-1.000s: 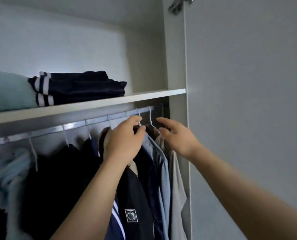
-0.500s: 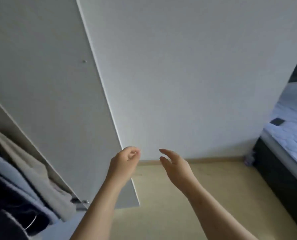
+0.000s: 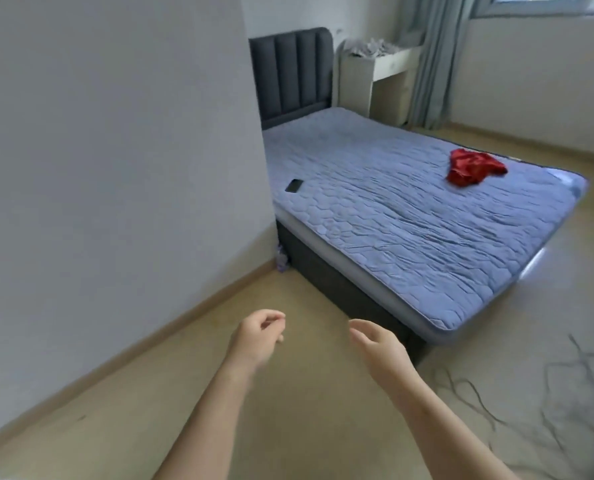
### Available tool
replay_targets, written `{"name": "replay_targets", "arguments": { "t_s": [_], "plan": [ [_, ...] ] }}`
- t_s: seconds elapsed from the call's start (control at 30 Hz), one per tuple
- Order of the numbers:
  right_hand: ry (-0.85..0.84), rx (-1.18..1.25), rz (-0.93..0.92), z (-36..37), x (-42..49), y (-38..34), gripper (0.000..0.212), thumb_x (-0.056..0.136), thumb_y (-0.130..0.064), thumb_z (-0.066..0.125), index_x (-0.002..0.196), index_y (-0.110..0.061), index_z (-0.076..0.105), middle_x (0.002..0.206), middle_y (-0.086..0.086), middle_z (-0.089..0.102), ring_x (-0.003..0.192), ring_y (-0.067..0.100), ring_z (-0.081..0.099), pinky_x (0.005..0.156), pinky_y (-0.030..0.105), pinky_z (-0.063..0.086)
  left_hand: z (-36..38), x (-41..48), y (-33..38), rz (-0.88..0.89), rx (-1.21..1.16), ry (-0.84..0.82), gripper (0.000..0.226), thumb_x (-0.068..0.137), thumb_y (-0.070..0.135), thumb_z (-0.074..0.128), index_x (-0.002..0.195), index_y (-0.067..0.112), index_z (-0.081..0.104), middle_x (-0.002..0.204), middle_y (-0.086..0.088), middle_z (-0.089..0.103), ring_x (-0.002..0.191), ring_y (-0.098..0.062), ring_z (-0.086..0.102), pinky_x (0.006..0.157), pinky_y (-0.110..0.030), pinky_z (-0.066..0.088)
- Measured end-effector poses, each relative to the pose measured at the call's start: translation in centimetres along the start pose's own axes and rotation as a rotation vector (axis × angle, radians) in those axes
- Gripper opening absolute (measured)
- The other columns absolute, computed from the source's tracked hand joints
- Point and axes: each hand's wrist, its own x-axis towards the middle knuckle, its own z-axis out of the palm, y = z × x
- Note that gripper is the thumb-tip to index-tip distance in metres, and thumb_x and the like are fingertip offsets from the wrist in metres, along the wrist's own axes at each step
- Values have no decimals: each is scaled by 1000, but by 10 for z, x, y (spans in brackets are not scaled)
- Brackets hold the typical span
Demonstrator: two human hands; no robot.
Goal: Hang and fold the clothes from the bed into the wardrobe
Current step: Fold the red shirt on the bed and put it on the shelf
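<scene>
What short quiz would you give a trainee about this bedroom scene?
1. True or false: the left hand grips a hanger.
2. What lies on the bed towards its foot? A) a crumpled red garment B) a folded blue coat C) striped socks
3. Fill in: the dark phone lies nearer the bed's ____ than the red garment does.
Key: 1 false: it holds nothing, like the right hand. 2 A. 3 headboard.
</scene>
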Motion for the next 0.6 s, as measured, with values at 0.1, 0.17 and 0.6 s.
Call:
{"name": "replay_targets", "arguments": {
  "t_s": [0.1, 0.17, 0.6],
  "plan": [
    [118, 44, 87, -52, 14, 35, 33, 95, -25, 45, 127, -23, 57, 126, -8, 58, 106, 9, 51, 81, 21, 39, 69, 22, 30, 30, 28, -156, 12, 93, 10, 50, 94, 15, 61, 85, -1, 62, 78, -16, 59, 60, -20, 39],
    [206, 83, 152, -83, 24, 59, 34, 95, -24, 46, 127, -22, 57, 125, -7, 59, 107, 10, 53, 84, 22, 41, 115, 37, 48, 37, 50, -253, 12, 94, 10, 50, 96, 13, 61, 85, -1, 62, 78, -16, 59, 59, -18, 39],
    [492, 288, 341, -268, 192, 121, 29, 92, -16, 54, 119, -10, 62, 117, 6, 64, 103, 13, 56, 88, 22, 39, 369, 191, 178, 139, 224, -657, 11, 94, 20, 50, 99, 19, 60, 91, -2, 64, 89, -19, 62, 69, -27, 41]
  ]
}}
